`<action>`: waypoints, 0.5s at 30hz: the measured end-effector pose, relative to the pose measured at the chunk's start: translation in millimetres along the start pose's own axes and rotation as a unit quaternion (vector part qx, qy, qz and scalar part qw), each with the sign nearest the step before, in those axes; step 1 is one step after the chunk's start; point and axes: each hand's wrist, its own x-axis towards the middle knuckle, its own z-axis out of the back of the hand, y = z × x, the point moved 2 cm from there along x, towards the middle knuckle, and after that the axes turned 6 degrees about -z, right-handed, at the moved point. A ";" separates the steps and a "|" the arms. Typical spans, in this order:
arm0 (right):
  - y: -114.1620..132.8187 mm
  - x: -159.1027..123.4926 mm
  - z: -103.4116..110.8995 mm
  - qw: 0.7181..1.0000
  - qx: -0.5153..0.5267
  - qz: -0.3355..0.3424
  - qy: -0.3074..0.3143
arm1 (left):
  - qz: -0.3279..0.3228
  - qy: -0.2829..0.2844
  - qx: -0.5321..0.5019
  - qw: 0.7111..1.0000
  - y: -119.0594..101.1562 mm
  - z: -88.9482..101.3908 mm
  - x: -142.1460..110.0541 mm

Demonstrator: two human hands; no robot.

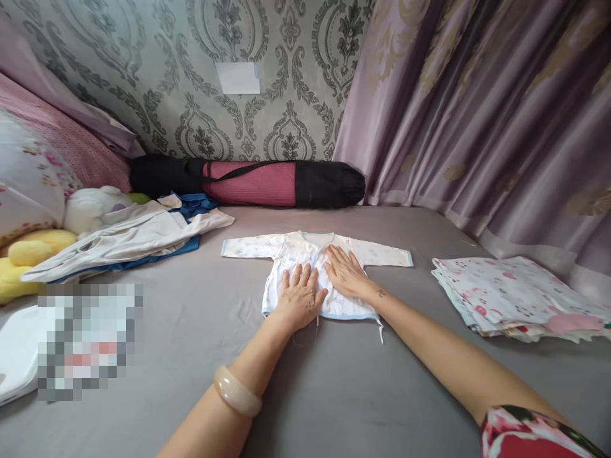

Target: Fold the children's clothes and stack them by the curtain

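A small white baby shirt (386,253) with light blue trim lies spread on the grey sheet, its long sleeves stretched out to both sides. Thin tie strings hang from its lower edge. My left hand (301,296) rests flat on the left part of its front, fingers spread and pointing away from me. Flat on the upper right of the front lies my right hand (346,272), its fingers extended. Both palms press on the cloth, and neither hand grips anything. The parts of the shirt under my hands are hidden.
Folded printed cloths (515,296) are stacked at the right. Rumpled white and blue clothes (143,235) lie at the left near a white plush toy (93,207) and a yellow plush (35,254). A black and pink rolled bag (252,183) lies along the wall. Curtains (477,108) hang at right.
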 end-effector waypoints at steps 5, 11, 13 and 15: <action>-5.1 41.7 -0.7 0.998 -0.018 -0.050 -0.021 | 0.000 0.014 -0.008 1.000 -0.1 1.3 -0.5; -11.8 78.5 2.1 0.994 -0.012 -0.103 -0.040 | -0.001 0.016 -0.021 1.000 1.8 -1.2 1.1; -13.5 83.4 2.3 0.993 -0.009 -0.108 -0.050 | -0.004 0.018 -0.023 1.000 2.8 -1.5 1.9; -14.2 83.4 2.8 0.994 -0.006 -0.099 -0.055 | -0.005 0.025 -0.023 0.999 3.8 -0.9 2.4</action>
